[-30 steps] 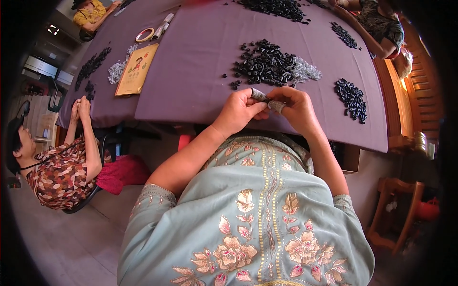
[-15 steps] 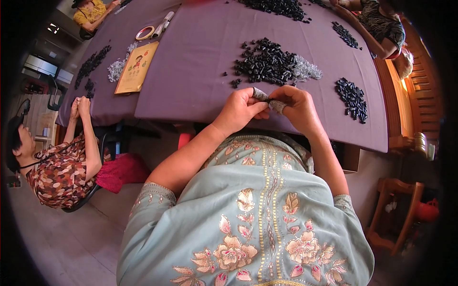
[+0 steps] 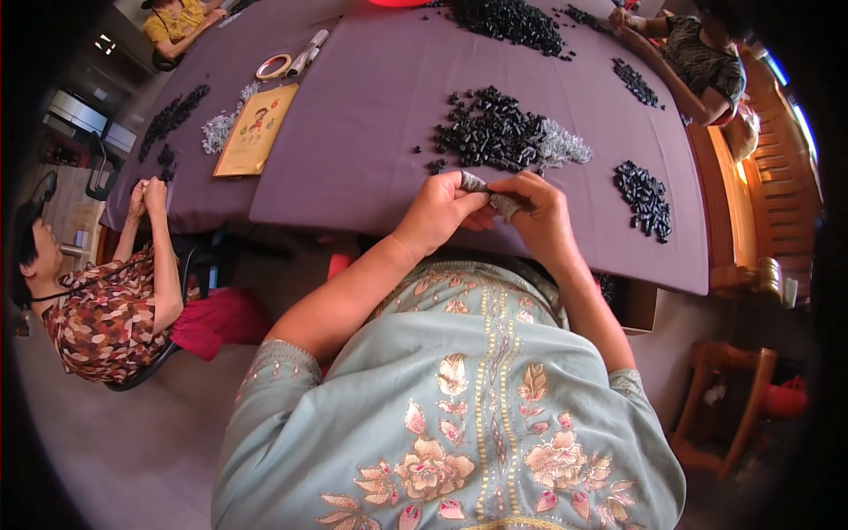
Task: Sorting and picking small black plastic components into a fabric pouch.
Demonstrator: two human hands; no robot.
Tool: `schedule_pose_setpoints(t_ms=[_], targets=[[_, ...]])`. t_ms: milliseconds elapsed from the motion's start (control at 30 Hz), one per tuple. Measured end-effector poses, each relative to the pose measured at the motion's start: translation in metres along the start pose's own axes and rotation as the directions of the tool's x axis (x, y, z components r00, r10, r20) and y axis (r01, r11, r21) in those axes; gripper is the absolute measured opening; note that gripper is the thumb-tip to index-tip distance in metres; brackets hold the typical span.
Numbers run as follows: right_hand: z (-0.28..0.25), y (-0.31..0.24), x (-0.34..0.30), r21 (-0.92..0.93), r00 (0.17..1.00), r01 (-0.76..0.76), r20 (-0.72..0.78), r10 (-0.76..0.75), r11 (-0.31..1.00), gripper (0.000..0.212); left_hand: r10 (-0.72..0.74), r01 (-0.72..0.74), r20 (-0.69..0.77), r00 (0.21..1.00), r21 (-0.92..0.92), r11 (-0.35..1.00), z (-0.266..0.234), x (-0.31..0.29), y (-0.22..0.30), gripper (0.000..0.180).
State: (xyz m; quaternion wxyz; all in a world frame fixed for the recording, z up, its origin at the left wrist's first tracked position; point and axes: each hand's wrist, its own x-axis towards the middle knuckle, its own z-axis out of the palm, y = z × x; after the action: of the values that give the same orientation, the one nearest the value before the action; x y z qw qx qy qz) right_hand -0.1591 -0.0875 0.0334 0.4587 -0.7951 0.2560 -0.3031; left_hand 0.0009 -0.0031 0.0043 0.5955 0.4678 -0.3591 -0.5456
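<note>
On my bench (image 3: 344,150), left of centre, I have a yellow booklet (image 3: 256,132) lying flat. Beyond it: one tape roll (image 3: 261,70), near a pale, marker-like item (image 3: 318,39). Upper edge: a red object (image 3: 397,3), partly visible. To my right: a slatted wooden seat (image 3: 782,185).

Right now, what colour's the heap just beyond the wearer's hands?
Black heap, pale bits at its right; head view.

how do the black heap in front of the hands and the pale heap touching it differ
The black heap is dark and glossy; the pale heap is whitish-grey. The black heap spreads wider, while the pale heap is smaller. Both are small loose pieces on the purple cloth.
</note>
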Motion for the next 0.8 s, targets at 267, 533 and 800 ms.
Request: schedule_pose_setpoints(t_ms=[267, 533, 800], targets=[[-0.004, 0.007, 0.000, -0.008, 0.998, 0.058, -0.012, -0.058, 0.998, 0.039, -0.060, 0.064, 0.040, 0.997, -0.129, 0.990, 0.004, -0.004, 0.000, 0.018], [-0.011, -0.003, 0.002, -0.062, 0.997, -0.022, 0.075, 0.026, 0.998, 0.032, -0.132, 0.132, 0.104, 0.986, 0.012, 0.991, -0.002, 0.003, -0.005, 0.015], [-0.008, -0.016, -0.005, -0.281, 0.989, 0.145, 0.069, -0.130, 0.949, 0.048, -0.118, 0.117, 0.046, 0.992, 0.028, 0.993, 0.006, 0.004, 0.001, 0.013]])
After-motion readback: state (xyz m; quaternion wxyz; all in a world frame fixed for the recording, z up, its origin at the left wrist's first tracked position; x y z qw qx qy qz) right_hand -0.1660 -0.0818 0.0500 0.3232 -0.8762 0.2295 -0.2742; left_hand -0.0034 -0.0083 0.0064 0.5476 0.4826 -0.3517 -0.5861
